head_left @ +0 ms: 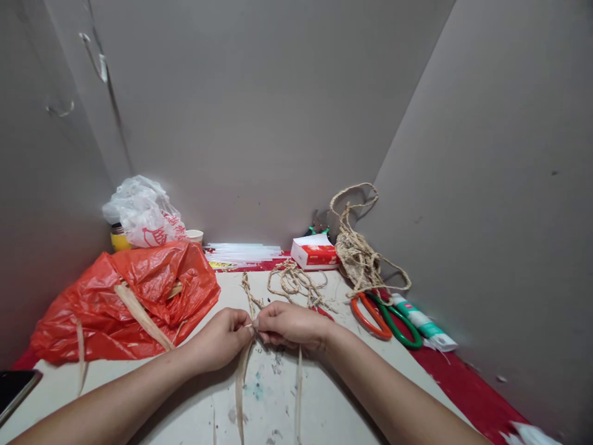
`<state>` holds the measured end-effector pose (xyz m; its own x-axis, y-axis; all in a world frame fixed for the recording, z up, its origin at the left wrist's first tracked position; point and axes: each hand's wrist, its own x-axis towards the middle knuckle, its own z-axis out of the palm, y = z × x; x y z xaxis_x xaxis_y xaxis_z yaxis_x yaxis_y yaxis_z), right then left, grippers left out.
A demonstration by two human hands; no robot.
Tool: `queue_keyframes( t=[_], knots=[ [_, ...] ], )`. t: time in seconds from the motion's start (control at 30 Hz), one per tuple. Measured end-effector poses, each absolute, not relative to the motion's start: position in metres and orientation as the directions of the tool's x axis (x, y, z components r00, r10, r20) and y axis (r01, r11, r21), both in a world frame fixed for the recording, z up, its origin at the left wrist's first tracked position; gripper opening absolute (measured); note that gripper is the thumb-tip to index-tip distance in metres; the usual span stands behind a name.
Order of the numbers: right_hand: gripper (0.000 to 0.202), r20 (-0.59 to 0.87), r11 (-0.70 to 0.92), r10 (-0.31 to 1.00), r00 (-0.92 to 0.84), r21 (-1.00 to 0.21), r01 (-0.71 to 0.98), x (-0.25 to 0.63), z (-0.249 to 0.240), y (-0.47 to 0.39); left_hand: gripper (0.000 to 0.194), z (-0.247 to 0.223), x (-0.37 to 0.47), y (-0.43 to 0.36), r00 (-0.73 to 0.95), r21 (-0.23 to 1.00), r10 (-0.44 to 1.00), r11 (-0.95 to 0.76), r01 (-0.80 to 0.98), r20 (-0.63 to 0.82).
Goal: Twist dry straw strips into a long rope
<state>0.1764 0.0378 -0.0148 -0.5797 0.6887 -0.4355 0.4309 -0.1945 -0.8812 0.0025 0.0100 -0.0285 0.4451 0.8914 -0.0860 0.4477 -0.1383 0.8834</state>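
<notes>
My left hand (225, 341) and my right hand (290, 326) meet over the pale board, fingertips almost touching. Both are closed in a pinch on the tan plant-fibre cord (250, 294), where its loose strips join the twisted part. That twisted end lies on the board just beyond my fingers. One flat fibre strip (239, 395) hangs toward me below my left hand, and a narrower strip (299, 395) trails from under my right. My fingers partly hide the joint. A loose coil of fibre cord (294, 281) lies behind my right hand.
Left stands a red plastic bag (139, 309) with fibre strips, near a phone (16, 392). Behind are a white bag (143, 207), glue sticks (243, 253) and a red-white box (315, 252). Right are bundled cord (359, 256), orange-handled (370, 318) and green-handled tools (405, 327), and a tube (424, 324).
</notes>
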Motion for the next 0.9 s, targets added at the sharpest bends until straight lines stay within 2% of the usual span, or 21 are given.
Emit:
queue_keyframes(
  t=[0.07, 0.2, 0.37, 0.47, 0.57, 0.63, 0.73, 0.77, 0.83, 0.87, 0.9],
  knots=[
    [0.021, -0.453, -0.240, 0.697, -0.556, -0.878, 0.414, 0.173, -0.020, 0.037, 0.025, -0.024, -0.002, 0.010, 0.452, 0.802, 0.887, -0.199, 0.564, -0.097],
    [0.020, -0.426, -0.199, 0.760, -0.491, -0.871, 0.448, 0.164, -0.023, 0.032, 0.026, -0.008, -0.007, 0.004, 0.418, 0.626, 0.901, -0.263, 0.734, -0.112],
    [0.023, -0.418, -0.259, 0.770, -0.482, -0.895, 0.363, 0.160, -0.016, 0.026, 0.032, 0.001, 0.004, -0.017, 0.398, 0.549, 0.912, -0.284, 0.786, -0.098],
    [0.030, -0.419, -0.347, 0.728, -0.542, -0.908, 0.236, 0.160, -0.014, 0.025, 0.030, 0.000, 0.016, -0.033, 0.388, 0.414, 0.920, -0.333, 0.847, -0.055],
    [0.024, -0.419, -0.378, 0.680, -0.602, -0.904, 0.201, 0.163, -0.014, 0.026, 0.027, 0.003, 0.021, -0.046, 0.429, 0.327, 0.899, -0.383, 0.864, -0.082],
    [0.016, -0.418, -0.373, 0.645, -0.640, -0.903, 0.213, 0.166, -0.016, 0.029, 0.022, 0.008, 0.019, -0.047, 0.515, 0.387, 0.843, -0.429, 0.816, -0.152],
    [0.013, -0.417, -0.388, 0.611, -0.673, -0.899, 0.204, 0.173, -0.020, 0.034, 0.024, 0.012, 0.010, -0.034, 0.568, 0.618, 0.793, -0.337, 0.710, -0.220],
    [0.012, -0.415, -0.392, 0.608, -0.677, -0.898, 0.198, 0.175, -0.021, 0.036, 0.024, 0.011, 0.008, -0.026, 0.515, 0.695, 0.836, -0.257, 0.671, -0.188],
    [0.013, -0.406, -0.394, 0.599, -0.690, -0.900, 0.188, 0.178, -0.023, 0.038, 0.017, 0.004, 0.004, -0.008, 0.305, 0.837, 0.949, -0.099, 0.539, -0.084],
    [0.014, -0.399, -0.390, 0.593, -0.699, -0.902, 0.184, 0.179, -0.024, 0.039, 0.010, -0.001, 0.004, -0.001, 0.235, 0.902, 0.969, -0.030, 0.431, -0.081],
    [0.015, -0.393, -0.385, 0.587, -0.708, -0.905, 0.182, 0.180, -0.024, 0.040, 0.009, -0.006, 0.005, 0.005, 0.229, 0.947, 0.960, 0.086, 0.311, -0.162]
  ],
)
